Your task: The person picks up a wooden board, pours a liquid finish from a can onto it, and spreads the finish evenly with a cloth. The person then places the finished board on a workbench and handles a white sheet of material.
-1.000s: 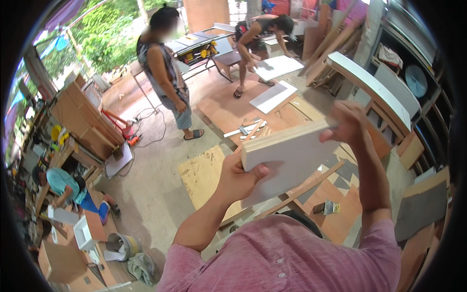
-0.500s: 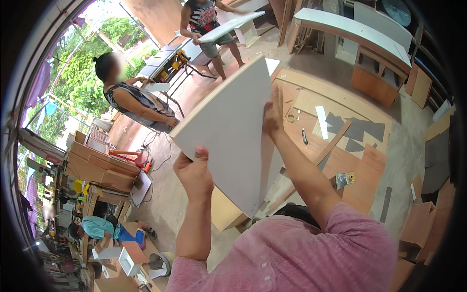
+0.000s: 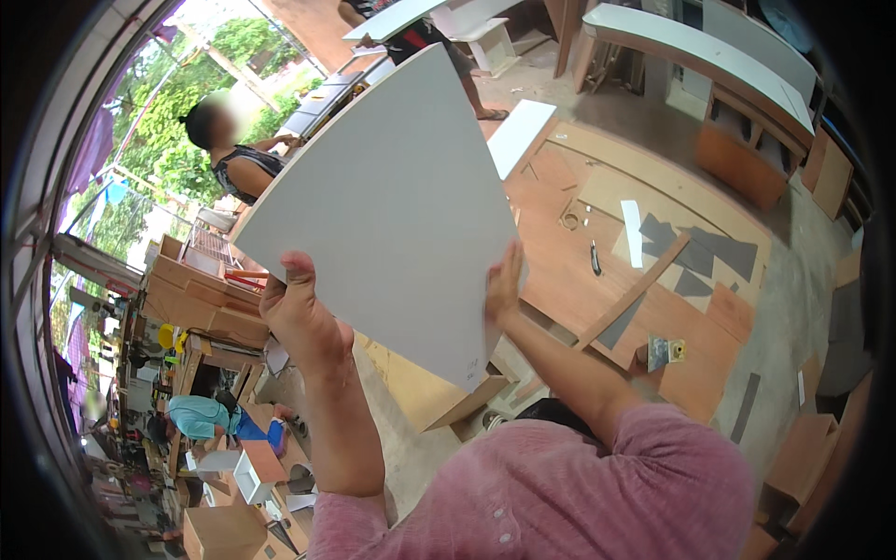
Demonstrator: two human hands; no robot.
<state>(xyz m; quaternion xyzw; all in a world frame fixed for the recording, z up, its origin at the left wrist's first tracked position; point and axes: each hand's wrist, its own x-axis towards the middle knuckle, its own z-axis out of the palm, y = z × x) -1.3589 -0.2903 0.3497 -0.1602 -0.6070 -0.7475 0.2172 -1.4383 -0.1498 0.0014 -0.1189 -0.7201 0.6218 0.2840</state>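
A large whitish-grey board [image 3: 383,215] with a pale edge is raised and tilted before me. My left hand [image 3: 308,313] is closed on its lower left edge, with the thumb over the face and the fingers hidden behind. Against the right edge, low down, my right hand [image 3: 504,285] bears with its fingers fairly straight, holding the board from that side. Small marks show near the board's bottom corner. Below it stands a wooden box [image 3: 439,397], partly covered by the board.
To the right, a low plywood worktop [image 3: 560,243] carries a utility knife [image 3: 595,258], a tape roll [image 3: 569,222], dark sheet scraps [image 3: 719,252] and a wood strip [image 3: 644,285]. One person [image 3: 247,163] stands at left; another [image 3: 411,28] holds a white panel. A third [image 3: 201,415] bends low.
The board has swung left and turned its face more toward me, both hands moving with it. My right hand has slid lower along its edge. The far person's panel has shifted left.
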